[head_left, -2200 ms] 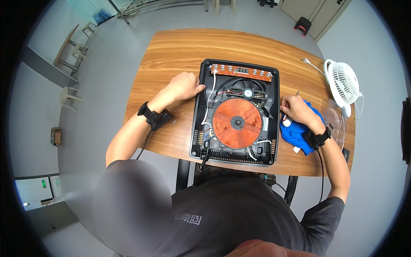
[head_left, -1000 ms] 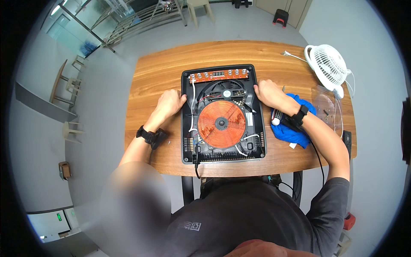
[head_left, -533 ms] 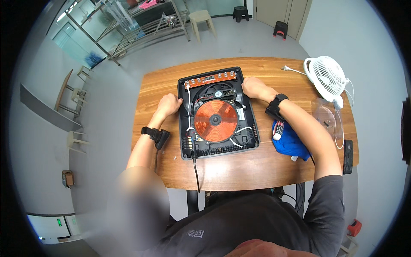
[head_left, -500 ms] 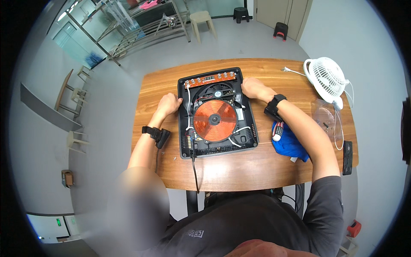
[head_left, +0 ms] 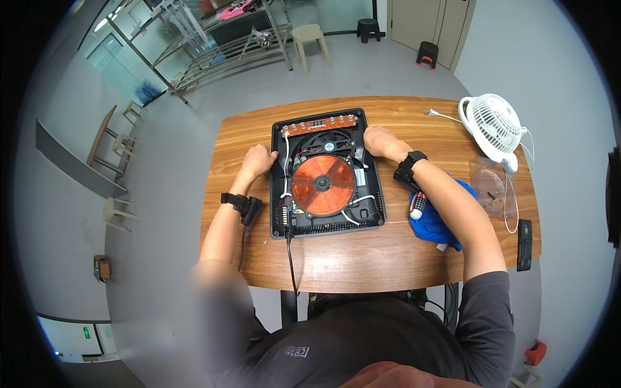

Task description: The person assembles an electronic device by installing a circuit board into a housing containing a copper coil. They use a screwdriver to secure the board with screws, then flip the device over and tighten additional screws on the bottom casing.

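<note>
1. The induction cooker (head_left: 325, 169) lies with its inside exposed on the wood-grained bench (head_left: 336, 265), in the middle of the frame, slightly turned so that its top edge rises toward the right.
2. Its black casing carries a round copper coil (head_left: 308, 193) with darker spokes and a dark hub, filling much of the lower half.
3. Above the coil sits a black cooling fan (head_left: 328, 146) with a pale round label; along the top edge runs an orange-red circuit board (head_left: 304, 128) with silvery round parts and a small dark display.
4. A white wire (head_left: 286, 169) runs down the left side, and a black cord (head_left: 292, 265) leaves the lower left corner toward the bench's near edge.
5. The left grip (head_left: 258, 160) is curled on the casing's left rim, thumb against it, the other fingertips hidden.
6. The right grip (head_left: 383, 141) is closed on the upper right rim, fingertips also out of sight.
7. The cooker therefore lies between both, touching each, with most of its body below them in the frame.
</note>
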`<state>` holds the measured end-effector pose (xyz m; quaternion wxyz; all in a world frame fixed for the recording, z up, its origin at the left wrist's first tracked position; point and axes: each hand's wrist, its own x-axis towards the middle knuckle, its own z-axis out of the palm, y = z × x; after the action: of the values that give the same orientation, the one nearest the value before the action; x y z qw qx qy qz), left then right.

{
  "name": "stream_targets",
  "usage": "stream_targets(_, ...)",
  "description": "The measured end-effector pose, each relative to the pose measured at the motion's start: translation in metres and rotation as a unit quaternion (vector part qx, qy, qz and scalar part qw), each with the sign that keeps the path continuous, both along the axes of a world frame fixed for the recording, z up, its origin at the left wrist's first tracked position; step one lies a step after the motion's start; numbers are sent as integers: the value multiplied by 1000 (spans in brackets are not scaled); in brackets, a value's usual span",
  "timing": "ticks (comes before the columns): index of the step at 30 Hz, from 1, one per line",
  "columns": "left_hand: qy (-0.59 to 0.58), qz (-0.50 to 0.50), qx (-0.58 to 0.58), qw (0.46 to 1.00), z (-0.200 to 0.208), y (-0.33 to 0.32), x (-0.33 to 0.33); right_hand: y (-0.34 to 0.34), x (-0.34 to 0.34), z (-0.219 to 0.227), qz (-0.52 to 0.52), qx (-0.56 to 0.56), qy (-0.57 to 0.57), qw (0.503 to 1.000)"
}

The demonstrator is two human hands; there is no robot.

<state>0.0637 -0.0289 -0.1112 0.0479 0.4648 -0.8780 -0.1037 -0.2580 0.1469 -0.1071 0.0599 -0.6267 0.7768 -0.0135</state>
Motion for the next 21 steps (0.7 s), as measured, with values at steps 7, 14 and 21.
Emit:
stream_targets(7,31,-13,-36,999,-8,-6,6,-2,4,-15,14,-27,-4,1000)
stream_targets(14,4,4,-6,1000,6,1,1,-9,-1,-18,44,-4,5,999)
stream_targets(21,49,2,-8,999,5,1,4,-2,-2,-28,-71,-94,-215,970)
